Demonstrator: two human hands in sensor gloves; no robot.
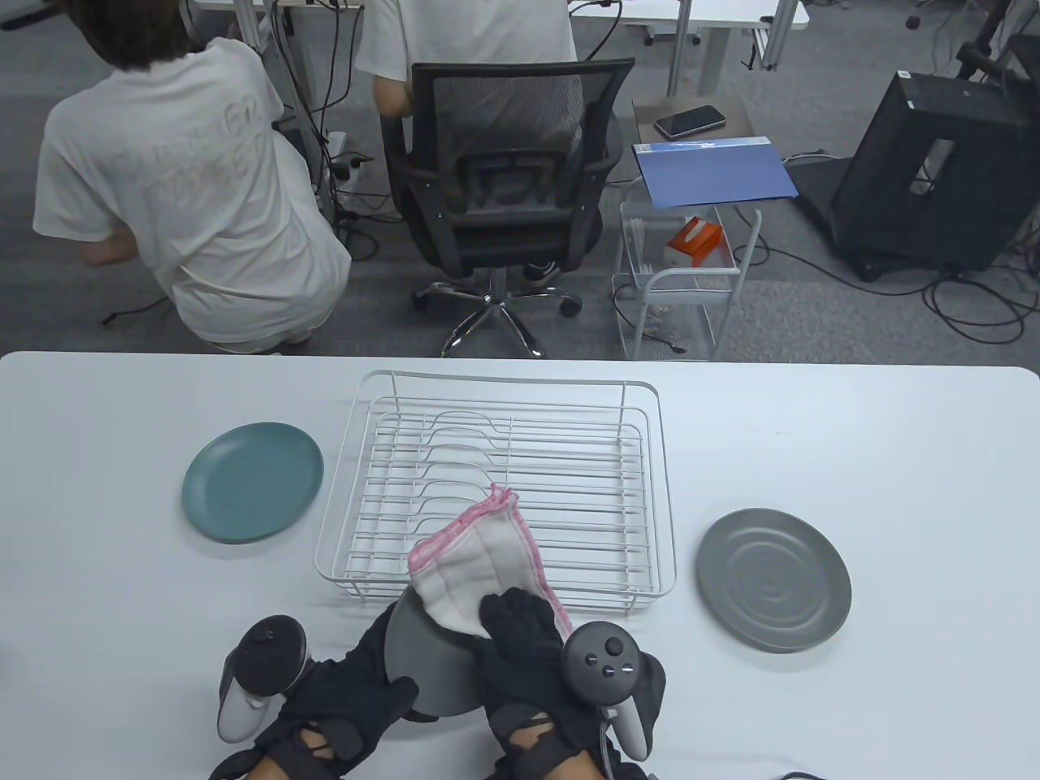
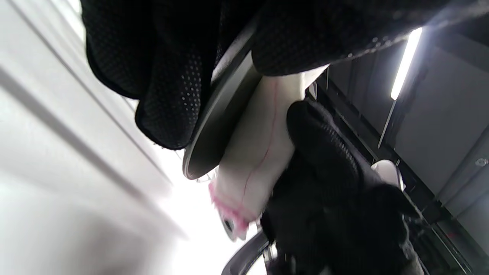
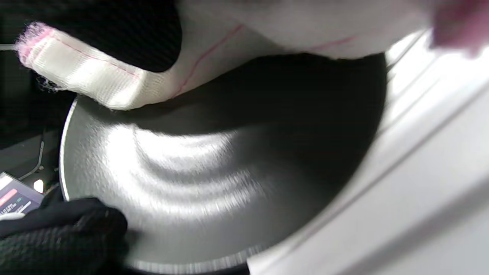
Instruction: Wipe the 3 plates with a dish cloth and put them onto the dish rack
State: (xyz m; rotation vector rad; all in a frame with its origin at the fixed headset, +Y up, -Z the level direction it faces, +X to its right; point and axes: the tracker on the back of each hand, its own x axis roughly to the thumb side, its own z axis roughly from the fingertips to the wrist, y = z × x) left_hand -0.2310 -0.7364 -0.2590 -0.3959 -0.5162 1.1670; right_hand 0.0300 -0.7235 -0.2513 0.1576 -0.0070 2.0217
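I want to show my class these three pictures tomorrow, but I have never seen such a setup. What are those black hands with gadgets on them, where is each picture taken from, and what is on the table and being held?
No machine here: these are a person's two hands in black sensor gloves, each with a tracker strapped to its back. The big picture looks down at the white table; the other two come from cameras on each wrist, so they look tilted and very close.

The left hand holds a grey plate up by its edge. The right hand presses a white dish cloth with pink trim against it. Behind them stands an empty wire dish rack. A teal plate lies to its left, another grey plate to its right.
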